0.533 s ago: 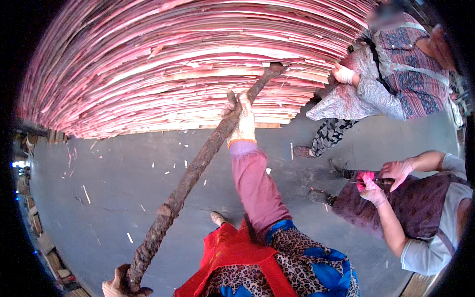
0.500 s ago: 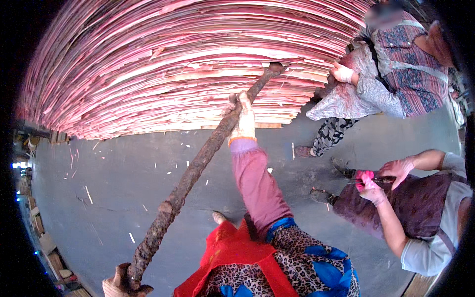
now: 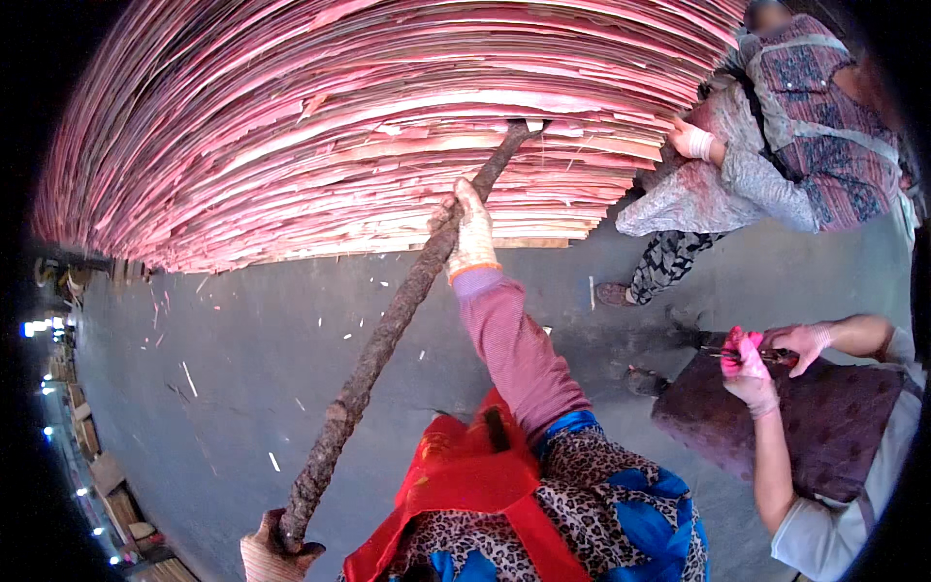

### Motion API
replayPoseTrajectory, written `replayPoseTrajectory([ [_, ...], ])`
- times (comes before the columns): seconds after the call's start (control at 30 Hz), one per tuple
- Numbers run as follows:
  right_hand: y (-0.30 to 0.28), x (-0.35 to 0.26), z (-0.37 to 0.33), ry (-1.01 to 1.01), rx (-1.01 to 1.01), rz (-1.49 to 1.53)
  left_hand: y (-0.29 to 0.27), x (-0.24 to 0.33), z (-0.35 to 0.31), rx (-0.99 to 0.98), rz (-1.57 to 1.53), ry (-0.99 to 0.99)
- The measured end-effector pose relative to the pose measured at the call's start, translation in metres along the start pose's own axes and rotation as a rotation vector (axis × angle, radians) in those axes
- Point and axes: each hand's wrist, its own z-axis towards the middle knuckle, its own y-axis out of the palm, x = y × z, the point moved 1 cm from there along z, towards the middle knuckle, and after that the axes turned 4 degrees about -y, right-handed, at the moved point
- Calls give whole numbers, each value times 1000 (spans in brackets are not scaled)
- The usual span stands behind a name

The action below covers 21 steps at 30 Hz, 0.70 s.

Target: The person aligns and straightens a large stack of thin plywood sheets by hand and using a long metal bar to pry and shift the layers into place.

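Observation:
A long, rough, brown, crusted pole runs slantwise from the lower left up to a tall stack of thin wood sheets with pink-stained edges. Its far tip meets the stack's side beside a small gap between sheets; whether it reaches inside is hard to tell. Wrapped around the pole's upper part is my right hand, in a pale, soiled glove with an orange cuff edge, close to the stack. At the lower left, my left hand, also gloved, grips the pole's near end.
One co-worker at the upper right rests a gloved hand near the stack's corner. Another person, lower right, holds a small dark tool in pink-stained gloves. Wood slivers lie on the grey floor. Wooden pieces line the left edge.
The view has shifted slightly. My left hand and the pole's near end have moved right, while the far tip sits slightly farther left along the stack. Both hands keep their grip.

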Motion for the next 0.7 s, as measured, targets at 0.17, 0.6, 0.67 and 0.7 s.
replayPoseTrajectory([
  [0.17, 20, -44, 11, -123, 169, -1, -63, 36, 21, -22, 415, 91],
  [0.6, -46, 36, 56, -127, 76, -91, 113, -149, 222, -58, -300, 11],
  [0.67, -52, 38, 58, -126, 65, -93, 115, -128, 228, -55, -259, 89],
  [0.7, -55, 39, 59, -125, 59, -96, 119, -124, 232, -52, -240, 129],
])
